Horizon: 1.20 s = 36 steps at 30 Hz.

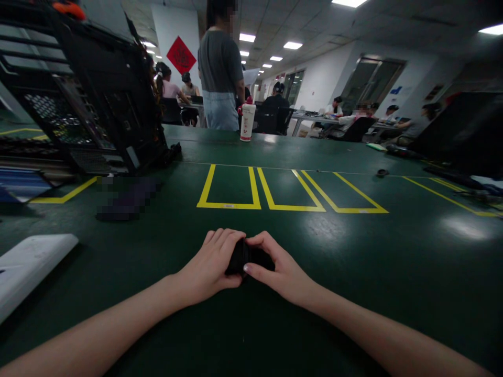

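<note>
Amid broad green tabletop, short of yellow tape edges, both hands clasp a black object.

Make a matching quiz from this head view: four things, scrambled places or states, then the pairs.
Things
1. Black object
2. Cup
3. Diamond-shaped sign
4. Tape outlines

Places and states
A. Yellow, flat on the table, beyond the hands
B. Red, mounted in the background
C. Gripped between the left hand and the right hand
D. Standing upright near the table's far edge

Pairs
1-C, 2-D, 3-B, 4-A
</note>
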Each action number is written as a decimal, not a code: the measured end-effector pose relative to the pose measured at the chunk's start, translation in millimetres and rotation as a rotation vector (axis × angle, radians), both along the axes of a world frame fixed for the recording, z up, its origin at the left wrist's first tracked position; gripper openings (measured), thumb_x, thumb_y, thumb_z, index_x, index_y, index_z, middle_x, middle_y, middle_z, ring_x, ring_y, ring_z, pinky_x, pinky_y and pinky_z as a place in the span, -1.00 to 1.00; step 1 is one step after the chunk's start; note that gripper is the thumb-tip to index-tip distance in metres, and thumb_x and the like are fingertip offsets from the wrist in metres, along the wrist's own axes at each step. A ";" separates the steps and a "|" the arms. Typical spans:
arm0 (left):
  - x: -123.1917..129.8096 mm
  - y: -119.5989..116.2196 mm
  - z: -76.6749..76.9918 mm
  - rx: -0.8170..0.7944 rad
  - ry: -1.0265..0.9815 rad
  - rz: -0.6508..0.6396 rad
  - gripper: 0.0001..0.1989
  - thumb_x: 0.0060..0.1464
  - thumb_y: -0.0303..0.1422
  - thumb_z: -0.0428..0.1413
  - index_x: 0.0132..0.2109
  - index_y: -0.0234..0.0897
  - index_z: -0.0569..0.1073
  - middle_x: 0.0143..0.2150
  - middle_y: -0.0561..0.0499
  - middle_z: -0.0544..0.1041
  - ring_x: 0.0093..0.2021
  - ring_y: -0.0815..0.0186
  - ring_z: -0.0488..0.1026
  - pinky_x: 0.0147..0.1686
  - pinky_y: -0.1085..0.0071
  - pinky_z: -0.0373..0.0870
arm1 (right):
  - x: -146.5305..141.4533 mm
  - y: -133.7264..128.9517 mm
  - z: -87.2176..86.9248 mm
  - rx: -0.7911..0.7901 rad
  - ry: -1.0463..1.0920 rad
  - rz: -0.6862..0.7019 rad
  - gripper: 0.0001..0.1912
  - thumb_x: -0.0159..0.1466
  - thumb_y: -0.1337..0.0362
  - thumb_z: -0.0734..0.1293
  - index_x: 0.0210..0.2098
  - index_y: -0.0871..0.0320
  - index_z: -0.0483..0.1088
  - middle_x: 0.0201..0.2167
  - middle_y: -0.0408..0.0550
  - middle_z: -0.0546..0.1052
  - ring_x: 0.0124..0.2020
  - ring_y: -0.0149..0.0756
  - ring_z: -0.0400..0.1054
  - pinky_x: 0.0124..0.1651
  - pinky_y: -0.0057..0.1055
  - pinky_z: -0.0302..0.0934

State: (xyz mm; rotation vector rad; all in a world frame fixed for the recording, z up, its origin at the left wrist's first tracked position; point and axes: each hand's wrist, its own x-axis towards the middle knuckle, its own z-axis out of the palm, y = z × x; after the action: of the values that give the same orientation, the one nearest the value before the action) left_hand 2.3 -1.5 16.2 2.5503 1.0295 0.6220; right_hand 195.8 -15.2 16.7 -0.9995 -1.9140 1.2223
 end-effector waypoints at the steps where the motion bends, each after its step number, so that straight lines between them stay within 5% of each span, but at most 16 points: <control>1: -0.1 0.0 -0.3 -0.005 -0.002 0.000 -0.39 -0.09 -0.48 0.17 0.09 -0.19 0.10 -0.01 -0.10 0.34 -0.04 0.07 0.29 -0.10 0.16 0.22 | 0.5 -0.3 -0.5 0.002 -0.003 0.002 -0.72 0.19 0.32 0.32 -0.12 0.09 0.22 -0.18 -0.11 0.36 -0.13 -0.28 0.29 -0.05 -0.23 0.23; 9: -0.3 0.4 0.3 -0.029 0.000 0.003 -0.43 -0.05 -0.45 0.17 0.08 -0.20 0.10 -0.01 -0.10 0.33 -0.05 0.09 0.29 -0.10 0.16 0.24 | -1.9 -1.2 -3.1 -0.033 0.073 -0.026 -0.84 0.25 0.26 0.26 -0.17 0.07 0.24 -0.23 -0.14 0.35 -0.20 -0.33 0.31 -0.15 -0.31 0.27; 15: -0.1 -0.6 1.9 -0.024 -0.003 -0.001 -0.43 -0.05 -0.46 0.17 0.08 -0.22 0.12 -0.01 -0.08 0.34 -0.06 0.11 0.31 -0.11 0.18 0.25 | -2.8 -0.8 0.6 -0.042 0.011 -0.036 -0.70 0.24 0.29 0.27 -0.03 0.09 0.20 -0.10 -0.07 0.35 -0.03 -0.27 0.26 0.05 -0.19 0.17; 25: 0.9 0.5 0.2 -0.031 0.009 0.014 -0.42 -0.08 -0.47 0.19 0.07 -0.26 0.12 -0.02 -0.10 0.34 -0.06 0.10 0.30 -0.10 0.17 0.23 | 0.0 -1.8 -3.9 -0.006 0.043 -0.007 -0.77 0.22 0.27 0.30 -0.14 0.06 0.24 -0.20 -0.13 0.34 -0.14 -0.29 0.30 -0.10 -0.27 0.25; 31: 1.0 0.2 0.5 -0.025 0.019 0.008 -0.43 -0.06 -0.47 0.18 0.07 -0.24 0.11 -0.02 -0.09 0.34 -0.06 0.10 0.29 -0.11 0.17 0.22 | -2.9 0.4 -4.7 -0.016 0.050 -0.036 -0.67 0.21 0.32 0.30 -0.04 0.08 0.20 -0.10 -0.07 0.35 -0.01 -0.26 0.25 0.08 -0.19 0.15; 36: 0.5 0.5 0.8 -0.034 0.024 0.008 -0.40 -0.07 -0.49 0.18 0.08 -0.24 0.09 -0.01 -0.10 0.33 -0.05 0.10 0.28 -0.08 0.15 0.21 | 0.9 -1.3 -3.2 0.013 0.020 0.006 -0.67 0.17 0.34 0.34 -0.09 0.08 0.23 -0.15 -0.10 0.35 -0.07 -0.25 0.28 0.02 -0.19 0.20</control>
State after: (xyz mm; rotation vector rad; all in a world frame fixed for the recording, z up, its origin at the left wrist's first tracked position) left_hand 2.8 -0.9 17.0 2.5313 1.0503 0.5727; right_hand 196.8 -16.5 13.5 -0.9718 -1.9081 1.2178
